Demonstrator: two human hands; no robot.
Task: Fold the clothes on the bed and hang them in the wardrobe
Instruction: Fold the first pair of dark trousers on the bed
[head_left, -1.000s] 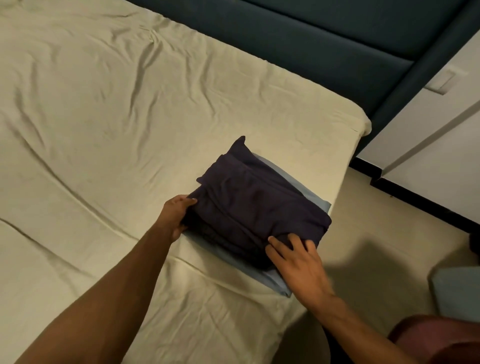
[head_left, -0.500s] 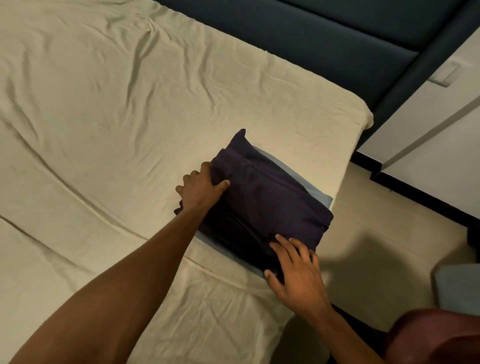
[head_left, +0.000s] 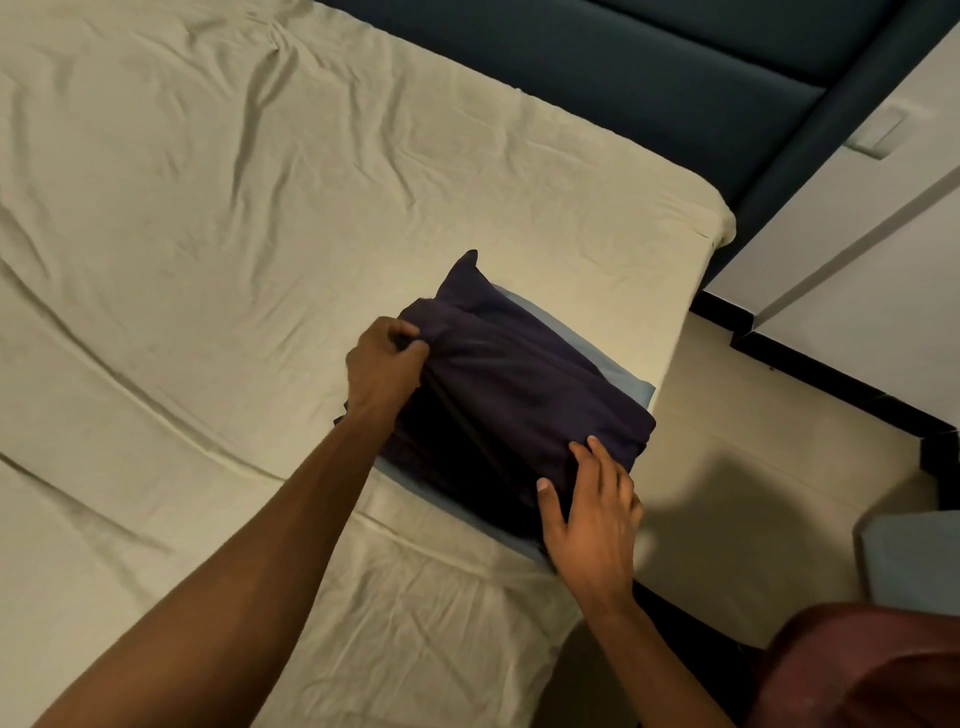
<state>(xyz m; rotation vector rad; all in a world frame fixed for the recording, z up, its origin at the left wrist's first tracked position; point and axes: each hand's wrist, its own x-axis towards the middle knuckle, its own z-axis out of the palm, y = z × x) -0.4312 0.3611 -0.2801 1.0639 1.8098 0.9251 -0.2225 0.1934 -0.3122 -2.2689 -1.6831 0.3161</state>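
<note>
On the bed (head_left: 218, 218), near its corner, the folded dark garment (head_left: 519, 384) lies stacked on a light blue garment (head_left: 631, 387). My left hand (head_left: 387, 364) bunches the dark garment's left edge in curled fingers. My right hand (head_left: 592, 512) presses flat, fingers straight, on its near right corner.

Dark garments: one dark navy folded garment (head_left: 519, 384), on top of the pile near the bed's right edge.
Light garments: one light blue folded garment (head_left: 621, 376), under it.
Hands: two, my left hand (head_left: 384, 366) and my right hand (head_left: 592, 512).
Beds: one bed (head_left: 208, 208).
</note>
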